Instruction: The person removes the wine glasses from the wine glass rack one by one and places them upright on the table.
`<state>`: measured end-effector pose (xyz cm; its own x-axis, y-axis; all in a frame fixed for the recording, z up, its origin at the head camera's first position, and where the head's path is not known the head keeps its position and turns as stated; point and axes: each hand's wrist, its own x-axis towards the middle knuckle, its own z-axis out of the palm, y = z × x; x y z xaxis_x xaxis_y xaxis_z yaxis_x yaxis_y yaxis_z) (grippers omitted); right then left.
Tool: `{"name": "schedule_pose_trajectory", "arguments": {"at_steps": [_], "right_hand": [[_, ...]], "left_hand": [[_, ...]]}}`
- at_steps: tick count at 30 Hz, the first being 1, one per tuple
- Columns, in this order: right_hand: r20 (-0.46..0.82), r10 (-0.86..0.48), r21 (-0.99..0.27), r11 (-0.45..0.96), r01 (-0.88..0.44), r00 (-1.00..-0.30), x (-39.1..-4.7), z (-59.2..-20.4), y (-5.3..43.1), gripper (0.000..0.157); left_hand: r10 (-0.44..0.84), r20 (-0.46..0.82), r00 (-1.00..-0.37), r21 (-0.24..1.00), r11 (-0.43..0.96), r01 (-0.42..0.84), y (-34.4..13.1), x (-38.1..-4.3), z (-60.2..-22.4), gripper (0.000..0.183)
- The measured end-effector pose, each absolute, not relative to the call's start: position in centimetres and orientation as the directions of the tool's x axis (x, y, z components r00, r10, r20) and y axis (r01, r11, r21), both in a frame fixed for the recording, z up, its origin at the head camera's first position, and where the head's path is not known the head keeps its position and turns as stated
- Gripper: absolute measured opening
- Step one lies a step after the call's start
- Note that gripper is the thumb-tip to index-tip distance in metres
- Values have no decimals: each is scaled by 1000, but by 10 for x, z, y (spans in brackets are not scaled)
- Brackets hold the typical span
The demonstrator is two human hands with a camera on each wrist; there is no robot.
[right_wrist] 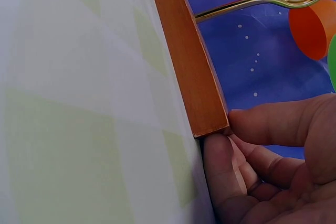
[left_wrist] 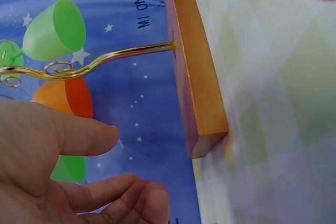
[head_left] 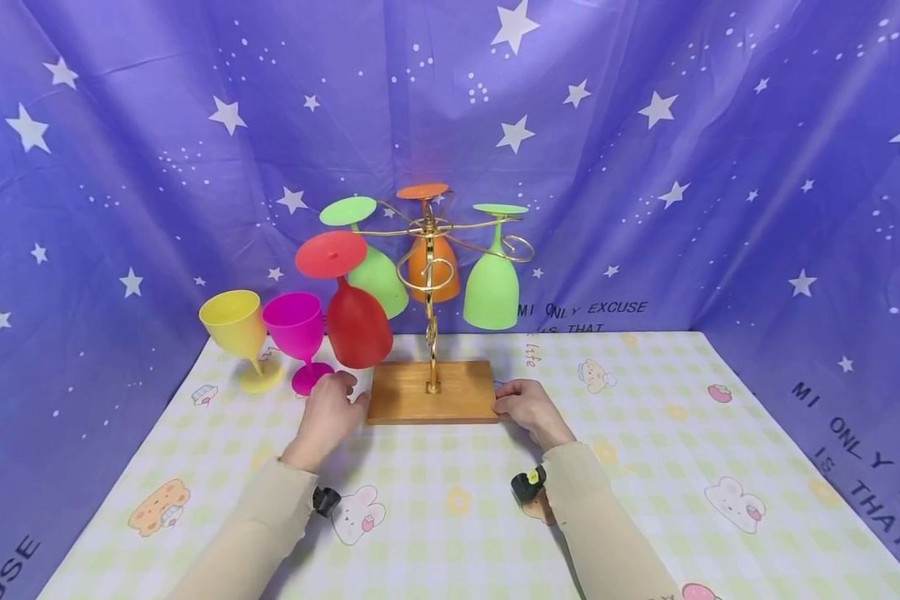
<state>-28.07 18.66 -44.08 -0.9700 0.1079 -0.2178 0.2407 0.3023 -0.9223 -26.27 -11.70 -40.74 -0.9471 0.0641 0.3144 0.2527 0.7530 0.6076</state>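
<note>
A gold metal goblet rack point(head_left: 431, 325) stands upright on a wooden base point(head_left: 401, 402). Upside down from its curled arms hang a red goblet point(head_left: 356, 325), an orange goblet point(head_left: 444, 271), a left green goblet point(head_left: 378, 279) and a right green goblet point(head_left: 492, 292). My right hand point(head_left: 528, 407) pinches the base's right end; in the right wrist view, the thumb point(right_wrist: 273, 123) lies at its corner. Beside the left end is my left hand point(head_left: 332, 423), fingers loosely bent and holding nothing. A gap separates it from the base point(left_wrist: 197, 77) in the left wrist view.
Left of the rack, a magenta goblet point(head_left: 296, 325) and a yellow goblet point(head_left: 234, 325) stand upright. The left hand is close to the magenta one's foot. A checked cloth point(head_left: 645, 433) covers the table, and a purple starry curtain point(head_left: 607, 167) hangs behind and at both sides.
</note>
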Motion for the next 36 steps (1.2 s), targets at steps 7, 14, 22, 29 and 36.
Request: {"name": "schedule_pose_trajectory", "arguments": {"at_steps": [7, 14, 22, 29, 36], "right_hand": [[-219, 109, -924, 296, 242, -970, -280, -440, 186, 21], [-209, 100, -926, 300, 230, -973, -279, -439, 188, 21], [-208, 99, -927, 298, 228, -973, -280, -439, 187, 21], [-214, 101, -924, 300, 235, -972, -280, -440, 187, 21], [-205, 107, -922, 313, 228, -973, -281, -442, 187, 20]], "left_hand": [[33, 194, -981, 664, 732, 155, -111, -264, -410, 31], [13, 151, -988, 666, 738, 111, -105, -268, -413, 33], [-7, 145, -989, 695, 712, 97, -103, -269, -418, 30], [-25, 112, -993, 701, 711, 61, -101, -272, -425, 24], [-32, 80, -996, 709, 704, 34, -100, -274, -430, 21]]}}
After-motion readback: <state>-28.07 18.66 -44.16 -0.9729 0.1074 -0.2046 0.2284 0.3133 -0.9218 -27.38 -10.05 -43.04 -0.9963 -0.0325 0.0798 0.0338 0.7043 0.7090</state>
